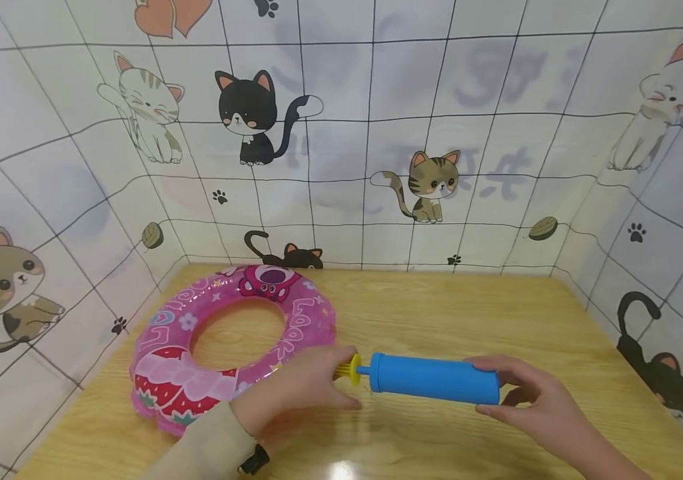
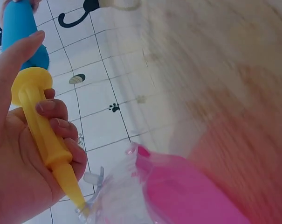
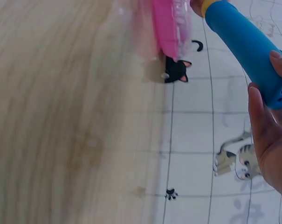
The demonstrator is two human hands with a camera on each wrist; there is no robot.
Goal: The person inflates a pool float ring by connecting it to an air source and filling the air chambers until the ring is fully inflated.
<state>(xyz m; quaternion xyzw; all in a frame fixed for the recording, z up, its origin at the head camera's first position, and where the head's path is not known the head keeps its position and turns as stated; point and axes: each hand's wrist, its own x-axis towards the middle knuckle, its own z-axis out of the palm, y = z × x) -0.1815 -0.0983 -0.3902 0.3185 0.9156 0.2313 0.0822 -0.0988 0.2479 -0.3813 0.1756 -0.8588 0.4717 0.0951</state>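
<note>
A hand pump with a blue barrel (image 1: pixel 434 378) and a yellow nozzle end (image 2: pixel 43 121) lies level above the table between my hands. My left hand (image 1: pixel 311 380) curls its fingers round the yellow part, whose tapered tip meets a clear valve (image 2: pixel 87 207) on the swim ring in the left wrist view. With thumb and fingers, my right hand (image 1: pixel 527 393) grips the far end of the blue barrel, where small holes show in the right wrist view. The pink swim ring (image 1: pixel 311 303), printed with strawberries and letters, lies left of the pump, partly hidden by my left hand.
The wooden table (image 1: pixel 437 307) carries the ring and reaches back to walls covered in cat-print sheeting (image 1: pixel 341 147). Side walls of the same sheeting rise at left and right. A black band (image 1: pixel 254 460) sits at the left sleeve.
</note>
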